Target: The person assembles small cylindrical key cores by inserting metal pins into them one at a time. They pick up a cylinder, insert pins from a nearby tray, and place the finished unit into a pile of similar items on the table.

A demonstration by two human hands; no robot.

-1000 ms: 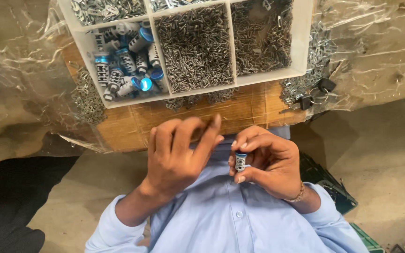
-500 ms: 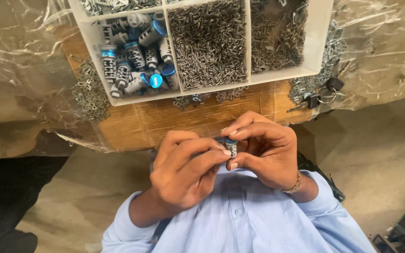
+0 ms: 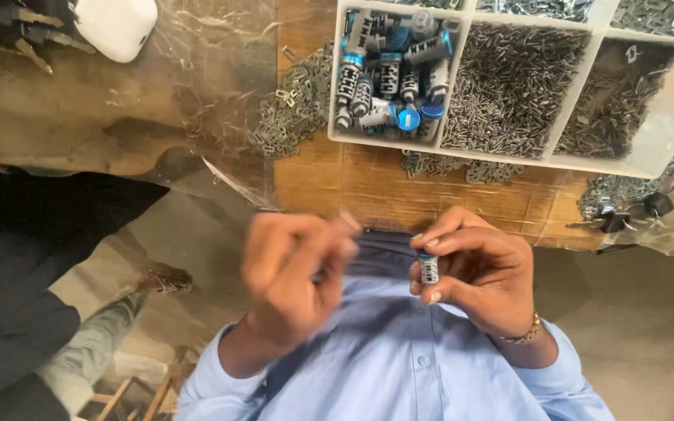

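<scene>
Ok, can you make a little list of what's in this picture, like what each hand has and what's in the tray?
right hand: fingers pinch a small cylinder with a blue cap
left hand: blurred, beside the right, apart from the cylinder
white tray: divided into compartments
left compartment: more blue-capped cylinders
middle compartment: small metal pins
bench: loose metal plates

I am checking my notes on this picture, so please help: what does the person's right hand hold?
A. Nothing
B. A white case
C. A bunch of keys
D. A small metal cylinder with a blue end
D: the right hand pinches a small metal cylinder with a blue end between thumb and fingers, held upright in front of the shirt; the left hand is blurred beside it, apart from it.
</scene>
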